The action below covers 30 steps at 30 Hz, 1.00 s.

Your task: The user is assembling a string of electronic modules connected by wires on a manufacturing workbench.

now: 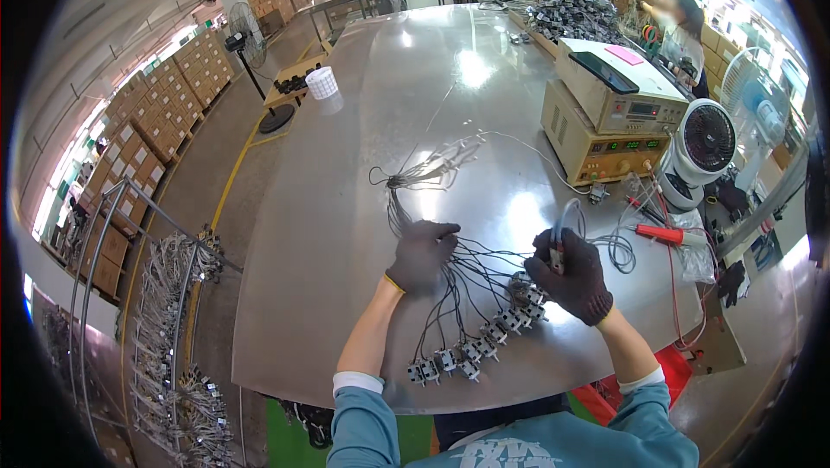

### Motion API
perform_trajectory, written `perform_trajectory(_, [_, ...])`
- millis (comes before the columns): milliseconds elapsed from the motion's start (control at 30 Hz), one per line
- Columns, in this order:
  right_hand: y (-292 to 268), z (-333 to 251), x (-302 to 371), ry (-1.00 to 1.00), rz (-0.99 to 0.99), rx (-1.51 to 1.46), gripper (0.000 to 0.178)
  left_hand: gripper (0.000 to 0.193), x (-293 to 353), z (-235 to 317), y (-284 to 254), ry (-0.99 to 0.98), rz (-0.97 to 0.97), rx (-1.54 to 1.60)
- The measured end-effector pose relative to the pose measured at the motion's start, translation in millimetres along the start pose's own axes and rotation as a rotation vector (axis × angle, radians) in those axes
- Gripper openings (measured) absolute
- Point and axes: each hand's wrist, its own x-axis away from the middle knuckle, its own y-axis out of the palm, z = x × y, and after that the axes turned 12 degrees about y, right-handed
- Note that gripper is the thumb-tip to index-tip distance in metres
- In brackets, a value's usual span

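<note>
Dark work gloves cover both hands. My left hand, slightly blurred, is closed round a bundle of thin black cables on the metal table. Beyond it the bundle ends in a spray of pale wire ends. On its right side the cables fan out to a slanting row of small grey-black plugs or connectors. My right hand grips a slim handheld tool with a grey lead, above the upper end of that row. The tool's tip is hidden.
Two stacked bench testers carry a phone. Beside them are a small fan, a red clip and loose leads. A connector heap lies far right, a white basket far left. A rack with cables stands left.
</note>
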Motion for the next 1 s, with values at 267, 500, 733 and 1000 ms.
perform_trajectory(267, [20.9, 61.6, -29.9, -0.151, 0.203, 0.497, 0.040, 0.019, 7.2, -6.3, 13.0, 0.260, 0.077, -0.326])
perform_trajectory(500, [33.7, 66.1, -30.9, -0.256, 0.239, 0.527, 0.031, 0.011, 13.2, -10.1, 12.0, 0.439, 0.086, -0.442])
perform_trajectory(733, [36.7, 73.8, -25.0, -0.273, 0.287, 0.478, 0.033, 0.018, 13.4, -13.2, 14.9, 0.494, 0.133, -0.454])
perform_trajectory(1000, [35.6, 67.8, -23.2, -0.236, 0.281, 0.491, 0.031, 0.018, 10.5, -9.6, 11.1, 0.458, 0.057, -0.477])
